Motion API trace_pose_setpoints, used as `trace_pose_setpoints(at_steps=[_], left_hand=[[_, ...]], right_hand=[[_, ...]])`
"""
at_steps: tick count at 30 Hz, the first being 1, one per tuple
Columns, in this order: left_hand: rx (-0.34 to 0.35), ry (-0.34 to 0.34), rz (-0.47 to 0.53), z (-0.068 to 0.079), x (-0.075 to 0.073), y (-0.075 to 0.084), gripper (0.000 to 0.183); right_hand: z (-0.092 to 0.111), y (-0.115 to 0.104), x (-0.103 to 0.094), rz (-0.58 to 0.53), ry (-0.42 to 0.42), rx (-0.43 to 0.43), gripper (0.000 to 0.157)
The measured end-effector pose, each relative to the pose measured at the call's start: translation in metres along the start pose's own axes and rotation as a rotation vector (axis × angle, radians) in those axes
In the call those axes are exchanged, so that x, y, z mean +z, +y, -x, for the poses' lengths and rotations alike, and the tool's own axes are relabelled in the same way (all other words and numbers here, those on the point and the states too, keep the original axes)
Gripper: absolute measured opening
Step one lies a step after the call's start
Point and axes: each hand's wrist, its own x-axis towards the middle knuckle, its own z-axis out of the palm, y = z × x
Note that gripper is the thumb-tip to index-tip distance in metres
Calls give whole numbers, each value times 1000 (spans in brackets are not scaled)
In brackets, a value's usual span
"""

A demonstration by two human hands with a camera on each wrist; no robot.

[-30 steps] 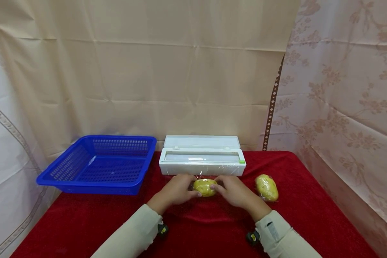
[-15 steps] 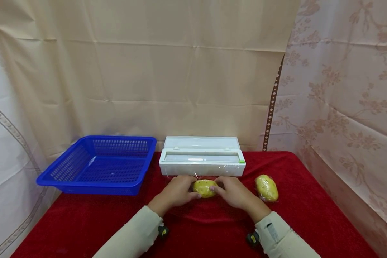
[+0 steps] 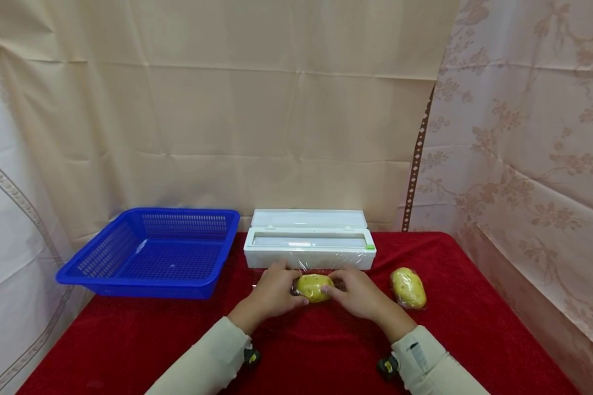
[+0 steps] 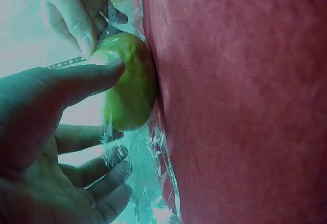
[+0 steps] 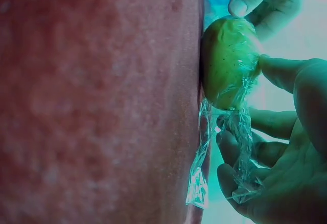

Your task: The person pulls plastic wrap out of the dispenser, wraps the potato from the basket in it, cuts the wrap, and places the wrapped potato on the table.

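Note:
A yellow potato [image 3: 314, 288] lies on the red cloth in front of the white box, with clear cling film [image 5: 245, 137] bunched at its ends. My left hand [image 3: 275, 291] holds its left end, the thumb lying along the potato in the left wrist view and the other fingers behind the crumpled film. From the right, my right hand [image 3: 361, 293] holds the other end. In the right wrist view its thumb tip touches the potato, and its fingers curl about the film's loose tail. A second potato [image 3: 408, 288], wrapped in film, lies to the right.
Behind the hands stands a white cling film dispenser [image 3: 308, 259], its lid raised, with a green slider [image 3: 370, 247] at the right. A blue plastic basket [image 3: 148, 291] sits at the left. Red cloth [image 3: 474, 340] covers the table, and curtains hang behind and at both sides.
My left hand's fingers have lifted slightly towards the dispenser, while its thumb stays by the potato. My right hand and the potato have barely moved.

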Motion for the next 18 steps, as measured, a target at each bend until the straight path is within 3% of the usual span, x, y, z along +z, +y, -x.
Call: trace_pose_setpoints(at_steps=[4, 7, 12, 15, 18], left_hand=[[-44, -16, 21, 1, -2, 3, 82], [-40, -11, 25, 1, -3, 5, 80], [-2, 23, 7, -3, -6, 9, 67], [15, 29, 0, -5, -10, 11, 60], [28, 24, -7, -7, -12, 13, 54]], right_hand=[[2, 2, -5, -31, 14, 17, 37], [1, 4, -12, -41, 59, 30, 29], [-4, 10, -26, -38, 264, 101, 14], [-8, 16, -32, -45, 401, 180, 23], [-14, 23, -36, -79, 485, 262, 42]])
